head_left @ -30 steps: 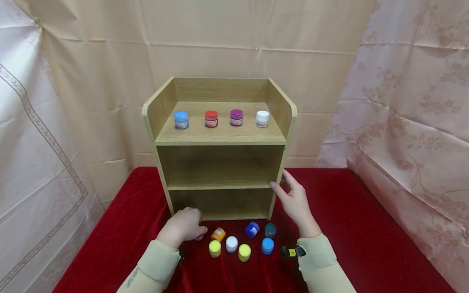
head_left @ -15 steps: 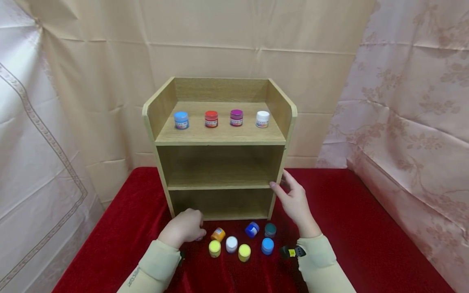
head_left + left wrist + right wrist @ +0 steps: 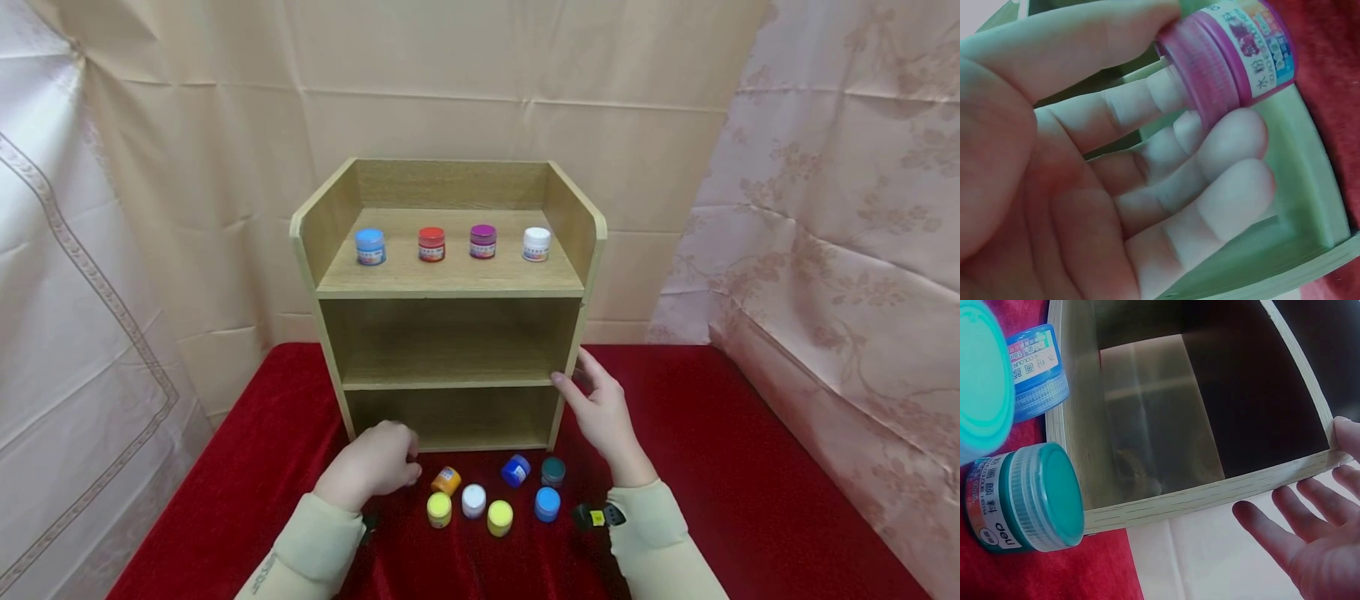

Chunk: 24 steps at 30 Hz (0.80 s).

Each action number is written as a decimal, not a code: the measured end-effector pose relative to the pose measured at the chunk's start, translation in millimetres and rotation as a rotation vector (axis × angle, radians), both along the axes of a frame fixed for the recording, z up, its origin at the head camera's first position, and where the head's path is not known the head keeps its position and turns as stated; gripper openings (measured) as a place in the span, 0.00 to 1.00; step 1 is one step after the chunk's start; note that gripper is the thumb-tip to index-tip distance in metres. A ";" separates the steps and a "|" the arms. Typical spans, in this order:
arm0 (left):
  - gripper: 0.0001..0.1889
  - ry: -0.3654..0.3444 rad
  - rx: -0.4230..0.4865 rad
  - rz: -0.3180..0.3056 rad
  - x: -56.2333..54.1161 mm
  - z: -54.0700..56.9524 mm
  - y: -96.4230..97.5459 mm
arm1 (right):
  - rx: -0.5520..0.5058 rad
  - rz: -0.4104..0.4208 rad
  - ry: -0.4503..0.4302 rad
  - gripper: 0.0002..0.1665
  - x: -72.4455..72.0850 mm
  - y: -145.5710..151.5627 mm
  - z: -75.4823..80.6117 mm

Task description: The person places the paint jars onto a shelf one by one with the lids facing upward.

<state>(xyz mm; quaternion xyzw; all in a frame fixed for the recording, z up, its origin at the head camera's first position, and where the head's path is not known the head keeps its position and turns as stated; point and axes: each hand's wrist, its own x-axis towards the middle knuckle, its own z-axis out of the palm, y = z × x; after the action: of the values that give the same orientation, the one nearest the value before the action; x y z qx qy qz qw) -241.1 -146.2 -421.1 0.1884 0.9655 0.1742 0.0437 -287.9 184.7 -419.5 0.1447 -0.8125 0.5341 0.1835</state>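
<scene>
My left hand (image 3: 375,462) is in front of the shelf's lower left corner. Its thumb and fingers pinch a magenta paint jar (image 3: 1244,53), tilted in the left wrist view; in the head view the hand hides it. On the other side, my right hand (image 3: 606,417) holds the right side panel of the wooden shelf (image 3: 450,293), thumb at the front edge and fingers along the outside. Just right of the left hand lies an orange paint jar (image 3: 446,480) on its side. A dark green jar (image 3: 1060,497) sits near the shelf's front right corner.
On the top board stand a light blue jar (image 3: 371,247), a red jar (image 3: 431,244), a purple jar (image 3: 483,242) and a white jar (image 3: 536,244). Several more jars, including a tipped dark blue jar (image 3: 515,471), are on the red cloth (image 3: 697,467) in front.
The jar partly visible beneath my left hand a second ago is now hidden from the head view. That hand has shifted slightly; the right hand stays on the panel.
</scene>
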 end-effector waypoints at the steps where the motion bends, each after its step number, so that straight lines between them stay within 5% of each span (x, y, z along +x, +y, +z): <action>1: 0.08 0.006 0.002 0.001 1.0 2.3 -0.1 | 0.000 0.000 0.000 0.34 0.1 -0.1 0.1; 24: 0.04 0.148 0.086 0.036 27.8 53.2 -18.8 | -0.009 0.005 0.007 0.34 -1.5 -0.1 -2.2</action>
<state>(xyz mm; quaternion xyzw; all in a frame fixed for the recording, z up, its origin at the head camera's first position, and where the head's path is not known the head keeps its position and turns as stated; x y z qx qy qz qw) -213.2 -165.1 -367.9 0.1849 0.9610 0.2018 -0.0391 -289.4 184.6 -421.6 0.1479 -0.8090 0.5377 0.1858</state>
